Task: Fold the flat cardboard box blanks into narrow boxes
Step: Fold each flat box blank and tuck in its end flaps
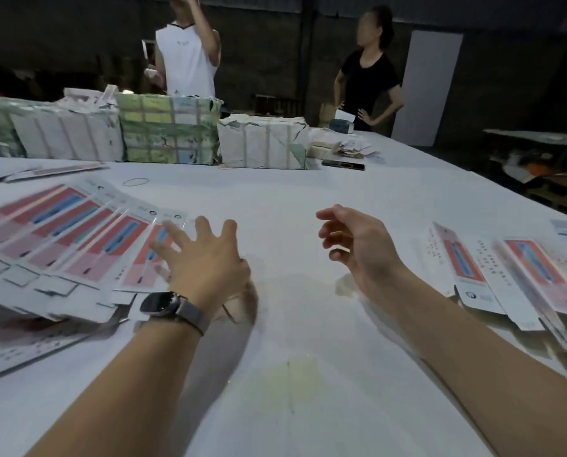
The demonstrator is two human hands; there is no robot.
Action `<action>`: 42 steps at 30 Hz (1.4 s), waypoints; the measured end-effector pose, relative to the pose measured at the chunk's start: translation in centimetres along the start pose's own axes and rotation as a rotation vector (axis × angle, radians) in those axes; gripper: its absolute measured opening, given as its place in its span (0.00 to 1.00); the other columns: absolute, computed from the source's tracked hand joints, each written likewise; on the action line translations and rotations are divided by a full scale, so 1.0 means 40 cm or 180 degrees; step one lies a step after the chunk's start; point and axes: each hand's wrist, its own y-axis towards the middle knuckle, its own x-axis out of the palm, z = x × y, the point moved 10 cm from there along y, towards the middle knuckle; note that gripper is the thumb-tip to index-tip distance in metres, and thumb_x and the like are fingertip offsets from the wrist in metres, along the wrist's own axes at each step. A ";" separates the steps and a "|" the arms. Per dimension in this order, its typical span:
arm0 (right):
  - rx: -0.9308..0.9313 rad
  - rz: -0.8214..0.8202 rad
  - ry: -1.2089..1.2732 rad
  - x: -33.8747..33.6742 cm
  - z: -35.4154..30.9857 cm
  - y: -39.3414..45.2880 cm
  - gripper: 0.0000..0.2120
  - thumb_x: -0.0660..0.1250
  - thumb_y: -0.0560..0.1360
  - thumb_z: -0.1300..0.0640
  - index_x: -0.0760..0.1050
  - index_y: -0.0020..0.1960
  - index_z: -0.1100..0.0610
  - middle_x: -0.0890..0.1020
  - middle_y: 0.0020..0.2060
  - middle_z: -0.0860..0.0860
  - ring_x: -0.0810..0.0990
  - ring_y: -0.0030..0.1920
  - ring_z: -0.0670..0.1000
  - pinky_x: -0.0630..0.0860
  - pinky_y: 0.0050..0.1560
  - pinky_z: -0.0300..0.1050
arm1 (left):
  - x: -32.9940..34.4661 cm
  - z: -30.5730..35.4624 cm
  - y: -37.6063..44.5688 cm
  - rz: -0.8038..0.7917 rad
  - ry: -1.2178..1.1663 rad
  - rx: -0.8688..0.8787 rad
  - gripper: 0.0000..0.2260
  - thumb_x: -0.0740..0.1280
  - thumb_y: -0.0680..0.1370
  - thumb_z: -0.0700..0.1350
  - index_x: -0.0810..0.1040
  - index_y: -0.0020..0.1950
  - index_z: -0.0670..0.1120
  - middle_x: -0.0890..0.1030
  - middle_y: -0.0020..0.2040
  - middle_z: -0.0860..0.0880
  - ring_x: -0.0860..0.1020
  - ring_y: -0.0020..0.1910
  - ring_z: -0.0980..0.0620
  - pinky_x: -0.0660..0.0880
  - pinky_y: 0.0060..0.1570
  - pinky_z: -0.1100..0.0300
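Note:
A fanned spread of flat box blanks, printed red, pink and blue with white flaps, lies on the left of the white table. My left hand, a watch on its wrist, reaches over the right end of that spread with fingers straight and splayed, holding nothing. My right hand hovers above the table's middle, fingers loosely curled and empty. A second pile of box pieces with the same print lies at the right edge.
Wrapped paper bundles stand in a row across the far side of the table. A rubber band and a dark phone lie near them. Two people stand behind the table. Loose blanks lie at far left.

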 end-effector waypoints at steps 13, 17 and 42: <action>-0.0033 -0.0102 0.0082 0.029 0.002 -0.013 0.16 0.61 0.82 0.53 0.83 0.41 0.54 0.79 0.33 0.51 0.75 0.32 0.48 0.68 0.32 0.41 | -0.047 0.001 0.010 0.0333 0.0252 0.0409 0.18 0.61 0.76 0.37 0.65 0.65 0.47 0.73 0.47 0.46 0.72 0.42 0.42 0.67 0.37 0.53; -0.0053 -0.0083 0.0169 0.029 0.002 -0.010 0.16 0.61 0.82 0.53 0.83 0.42 0.55 0.79 0.32 0.52 0.75 0.31 0.49 0.68 0.31 0.41 | -0.116 0.051 -0.016 0.0972 -0.0280 0.0821 0.30 0.60 0.75 0.32 0.58 0.73 0.50 0.72 0.42 0.46 0.73 0.38 0.40 0.69 0.34 0.50; -0.1250 -0.0490 -0.1356 0.064 -0.099 -0.053 0.26 0.66 0.80 0.52 0.59 0.70 0.33 0.77 0.50 0.39 0.83 0.44 0.44 0.81 0.29 0.44 | 0.009 0.247 -0.126 -0.2067 -0.5586 0.0932 0.22 0.52 0.84 0.60 0.82 0.62 0.55 0.86 0.48 0.44 0.86 0.44 0.44 0.82 0.39 0.50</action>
